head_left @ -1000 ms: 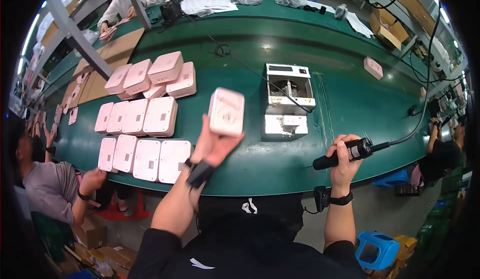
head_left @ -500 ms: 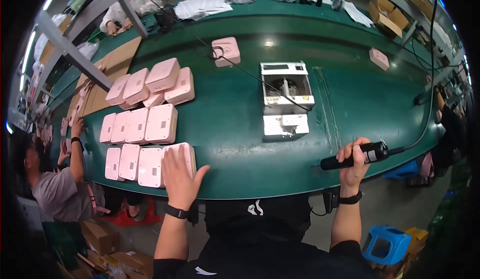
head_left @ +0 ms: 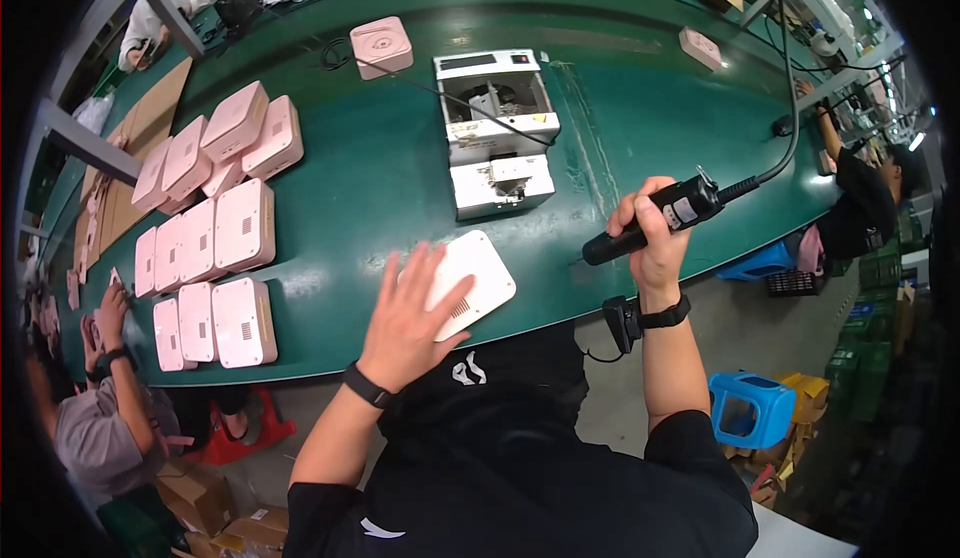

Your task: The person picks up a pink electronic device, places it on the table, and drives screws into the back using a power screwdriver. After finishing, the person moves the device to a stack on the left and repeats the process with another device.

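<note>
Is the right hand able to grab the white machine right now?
Probably not: the right hand is wrapped around a black corded tool. Nothing seems to block the green bench between that hand and the white machine, though.

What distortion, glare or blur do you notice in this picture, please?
Head view: the green table shows a fisheye-bowed front edge and pale glare left of the left hand, which looks slightly blurred; head view again: the pale pink box at that hand looks nearly washed out.
</note>
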Tool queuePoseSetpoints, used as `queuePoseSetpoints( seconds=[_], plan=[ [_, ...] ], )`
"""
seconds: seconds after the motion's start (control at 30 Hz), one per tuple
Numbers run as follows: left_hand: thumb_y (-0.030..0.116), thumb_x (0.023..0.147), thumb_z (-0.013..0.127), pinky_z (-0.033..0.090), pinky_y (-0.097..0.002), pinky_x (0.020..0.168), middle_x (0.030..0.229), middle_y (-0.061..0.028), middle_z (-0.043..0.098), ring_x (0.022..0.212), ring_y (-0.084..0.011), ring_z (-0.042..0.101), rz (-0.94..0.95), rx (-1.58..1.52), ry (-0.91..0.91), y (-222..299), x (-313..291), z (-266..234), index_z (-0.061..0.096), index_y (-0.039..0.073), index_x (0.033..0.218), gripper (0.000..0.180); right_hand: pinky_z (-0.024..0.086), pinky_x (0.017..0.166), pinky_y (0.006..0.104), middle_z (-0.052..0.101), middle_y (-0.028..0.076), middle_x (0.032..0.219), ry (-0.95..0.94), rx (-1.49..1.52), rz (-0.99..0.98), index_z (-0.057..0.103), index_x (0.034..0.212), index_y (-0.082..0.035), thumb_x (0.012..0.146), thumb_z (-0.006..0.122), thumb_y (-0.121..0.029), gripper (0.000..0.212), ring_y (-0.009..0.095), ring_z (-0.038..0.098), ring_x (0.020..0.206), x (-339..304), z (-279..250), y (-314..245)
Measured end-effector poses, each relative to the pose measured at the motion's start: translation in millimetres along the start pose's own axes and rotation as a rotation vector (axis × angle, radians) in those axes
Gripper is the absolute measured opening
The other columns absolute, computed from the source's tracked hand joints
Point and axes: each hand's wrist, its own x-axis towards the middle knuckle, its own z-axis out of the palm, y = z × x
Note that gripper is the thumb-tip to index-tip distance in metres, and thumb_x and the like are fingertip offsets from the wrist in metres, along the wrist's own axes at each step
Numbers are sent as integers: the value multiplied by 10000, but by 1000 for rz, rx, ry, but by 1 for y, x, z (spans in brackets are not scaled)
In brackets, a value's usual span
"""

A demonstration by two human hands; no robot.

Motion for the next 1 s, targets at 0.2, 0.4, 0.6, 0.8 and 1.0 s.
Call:
queuePoseSetpoints(
  seconds=[0.2, 0.4, 0.6, 0.8, 1.0],
  plan=[
    [242, 543, 937, 424, -505, 1082, 1512, -231, 309, 1363, -438, 397, -154, -333, 137, -20, -7, 17, 550, 187, 1374, 918, 456, 548, 341, 504, 69, 658, -47, 87, 18, 493, 1002, -51, 926, 580, -133, 141, 173, 502, 540, 15, 22, -22],
    [215, 563, 934, 521, -449, 978, 1469, -205, 328, 1284, -430, 474, -126, -422, 226, -25, 21, 29, 567, 200, 1353, 872, 447, 520, 342, 502, 75, 640, -178, 82, -158, 499, 972, -39, 917, 557, -111, 108, 177, 492, 513, 53, 92, -49],
    [206, 573, 929, 508, -447, 967, 1387, -179, 397, 1184, -388, 537, -133, -520, 217, -34, 24, 35, 595, 154, 1301, 802, 440, 498, 336, 510, 84, 629, -199, -2, -170, 503, 933, -24, 917, 562, -110, 105, 179, 495, 499, 75, 119, -40],
    [200, 599, 913, 499, -438, 977, 1367, -170, 409, 1200, -373, 522, -115, -513, 217, -36, 24, 34, 594, 173, 1300, 771, 437, 493, 332, 505, 82, 615, -230, -70, -76, 497, 907, -16, 913, 570, -115, 123, 175, 488, 486, 63, 112, -35],
    [200, 605, 907, 494, -437, 983, 1353, -166, 417, 1205, -367, 519, -103, -535, 220, -40, 24, 36, 584, 185, 1310, 775, 435, 492, 331, 500, 79, 617, -211, -41, -73, 490, 911, -22, 912, 562, -115, 118, 169, 479, 488, 48, 105, -36]
  ],
)
